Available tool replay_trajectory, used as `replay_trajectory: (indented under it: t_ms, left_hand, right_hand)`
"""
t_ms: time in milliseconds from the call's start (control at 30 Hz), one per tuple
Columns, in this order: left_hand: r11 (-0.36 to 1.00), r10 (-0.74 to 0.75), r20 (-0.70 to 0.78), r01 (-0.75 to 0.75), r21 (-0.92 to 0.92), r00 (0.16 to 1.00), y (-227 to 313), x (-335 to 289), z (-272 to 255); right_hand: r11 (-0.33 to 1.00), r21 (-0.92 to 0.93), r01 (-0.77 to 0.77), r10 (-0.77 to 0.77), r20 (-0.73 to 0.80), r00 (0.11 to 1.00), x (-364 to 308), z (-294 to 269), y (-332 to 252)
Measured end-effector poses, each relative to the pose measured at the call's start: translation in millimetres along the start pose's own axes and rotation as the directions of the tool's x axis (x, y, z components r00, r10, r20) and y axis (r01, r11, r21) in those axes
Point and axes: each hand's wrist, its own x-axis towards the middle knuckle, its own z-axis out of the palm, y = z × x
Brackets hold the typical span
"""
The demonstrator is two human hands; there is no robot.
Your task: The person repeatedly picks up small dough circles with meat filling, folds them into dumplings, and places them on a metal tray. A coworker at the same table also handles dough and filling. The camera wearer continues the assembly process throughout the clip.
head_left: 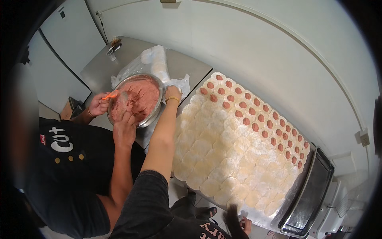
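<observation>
My left hand [173, 93] reaches forward past the metal bowl and is closed on a crumpled white plastic bag [183, 85]. Beside it, a clear bag holds stacked round white dough wrappers [159, 63]. My right hand [246, 226] is low by the table's near edge, partly covered by dark hair, so its fingers are unclear. Overlapping rows of round dough wrappers [207, 151] cover the table on the right. Those along the far side carry small lumps of pink meat filling [255, 127].
At the left, a co-worker in black has both hands at a steel bowl [160, 104] of pink meat filling, one holding an orange-handled tool [111, 95]. A dark tray [308, 199] lies at the table's right end. A clear cup [111, 55] stands far left.
</observation>
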Motion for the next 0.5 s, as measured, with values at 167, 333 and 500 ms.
replay_trajectory:
  t_ms: [167,333,500]
  left_hand:
    - [0.999,0.041,0.052,-0.041,0.006,0.998,0,-7,-10]
    - [0.992,0.121,-0.042,-0.123,-0.041,0.992,9,0,-27]
    - [0.975,0.195,-0.269,-0.217,-0.055,0.943,22,-9,-51]
  right_hand:
    - [0.990,-0.136,-0.029,0.037,0.058,0.998,8,-9,-25]
    - [0.999,0.034,-0.026,0.025,0.034,0.999,35,-1,-37]
    - [0.998,0.058,-0.019,0.018,0.015,1.000,36,-6,-43]
